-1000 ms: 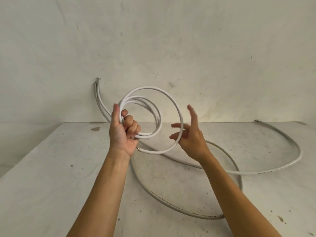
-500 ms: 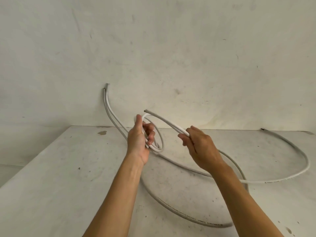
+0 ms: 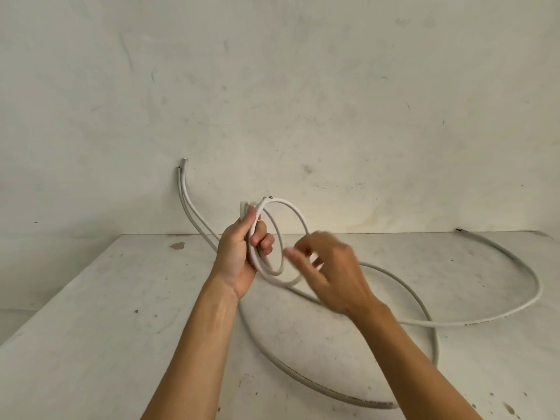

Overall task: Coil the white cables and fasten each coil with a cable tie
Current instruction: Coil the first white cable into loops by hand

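My left hand holds up a small coil of white cable above the table, thumb and fingers curled round its left side. The cable's cut end sticks out just above my thumb. Blurred by motion, my right hand is at the coil's right edge, back to the camera. Its fingers are loosely spread in front of the outer loop, and no firm grip shows. The rest of the cable trails down from the coil onto the table. No cable tie is in view.
Two cable ends lean against the wall at the back left. A long white cable arcs across the right of the table. Another length curves along the table near my forearms.
My right hand brought the outer loop over to my left hand, which now holds it with the coil. The right hand's grip on the loop has loosened.
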Available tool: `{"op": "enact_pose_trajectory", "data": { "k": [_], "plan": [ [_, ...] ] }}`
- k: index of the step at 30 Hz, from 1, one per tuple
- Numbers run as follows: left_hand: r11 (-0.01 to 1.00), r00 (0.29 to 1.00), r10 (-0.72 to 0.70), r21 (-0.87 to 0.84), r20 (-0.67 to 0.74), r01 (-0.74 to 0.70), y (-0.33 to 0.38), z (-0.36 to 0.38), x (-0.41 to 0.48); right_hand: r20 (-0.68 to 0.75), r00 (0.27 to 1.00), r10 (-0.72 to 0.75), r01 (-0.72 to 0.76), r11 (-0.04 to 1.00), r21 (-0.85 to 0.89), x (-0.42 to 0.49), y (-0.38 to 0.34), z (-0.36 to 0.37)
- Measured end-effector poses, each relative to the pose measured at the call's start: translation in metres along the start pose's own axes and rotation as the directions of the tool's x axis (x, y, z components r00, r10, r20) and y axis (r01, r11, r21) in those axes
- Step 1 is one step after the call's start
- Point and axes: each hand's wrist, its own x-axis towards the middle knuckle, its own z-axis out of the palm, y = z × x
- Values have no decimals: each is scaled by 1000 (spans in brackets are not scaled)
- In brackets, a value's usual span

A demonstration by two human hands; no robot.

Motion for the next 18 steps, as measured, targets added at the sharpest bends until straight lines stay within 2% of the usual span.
{"op": "enact_pose_trajectory", "data": {
  "k": [2,3,4,6,8,10,12,15,18],
  "plan": [
    [995,990,-84,-42,115,90,6,-2,-1,-232,972,27,-26,1000,6,5,5,-16],
    [985,973,-145,-70,177,160,8,-3,-2,-277,960,33,-35,999,-2,7,7,-24],
    [965,946,-217,-90,242,245,10,-3,-3,-273,962,20,-18,1000,11,9,9,-30],
    [906,852,-347,-94,393,413,10,2,-7,-168,985,-32,43,997,66,10,8,-42],
    [842,739,-414,-85,532,533,8,13,-10,-27,997,-79,81,990,119,13,1,-50],
    [788,650,-442,-79,619,610,6,25,-13,25,991,-132,129,987,97,14,-4,-56],
    [773,611,-469,-38,638,633,6,33,-17,2,988,-157,157,987,40,11,-6,-64],
    [769,572,-495,24,654,638,5,39,-24,10,989,-148,146,985,92,-2,-7,-78],
    [788,585,-532,106,611,606,-3,49,-32,15,997,-72,70,994,88,-21,-5,-90]
  ]
}}
